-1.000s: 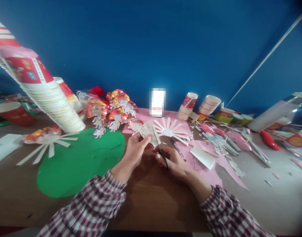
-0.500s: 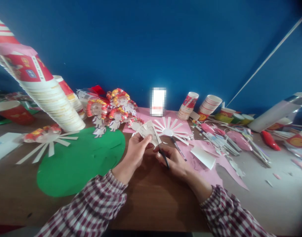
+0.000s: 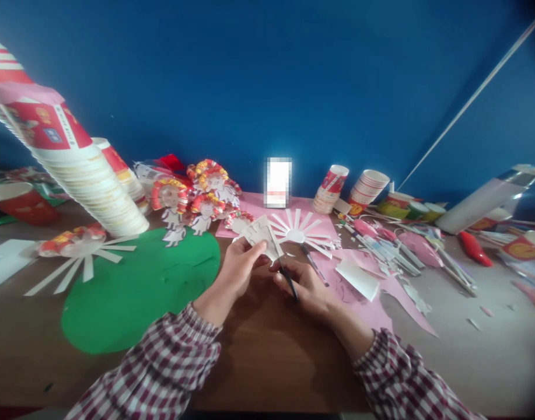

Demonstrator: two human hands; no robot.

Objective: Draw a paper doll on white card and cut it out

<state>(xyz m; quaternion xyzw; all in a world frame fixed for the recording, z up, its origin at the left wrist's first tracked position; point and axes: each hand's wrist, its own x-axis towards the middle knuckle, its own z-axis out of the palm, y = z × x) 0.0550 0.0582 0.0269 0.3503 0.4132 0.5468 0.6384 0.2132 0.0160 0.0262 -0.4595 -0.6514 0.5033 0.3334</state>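
Between the thumb and fingers of my left hand (image 3: 238, 265) is a piece of white paper (image 3: 262, 233) with dark drawn outlines. My right hand (image 3: 304, 286) is closed around scissors (image 3: 288, 280) with dark handles. Their blades meet the paper's right edge, and the fingers hide part of them. Just behind the hands lies a white paper cup cut into spread strips (image 3: 296, 235) on a pink sheet (image 3: 245, 204). A green paper oval (image 3: 140, 291) lies left of my left hand. Paper lion figures (image 3: 201, 213) with red and yellow manes stand behind it.
Tall stacked paper cups (image 3: 92, 186) lean at the left. Shorter cup stacks (image 3: 331, 189) stand at the back. On the right are pink paper scraps (image 3: 363, 303), pens (image 3: 394, 251), a red tube-like object (image 3: 475, 248) and a clear-wrapped roll (image 3: 486, 198).
The view has shifted slightly. Both hands keep their grips, with the scissors still at the paper's edge; little else differs.
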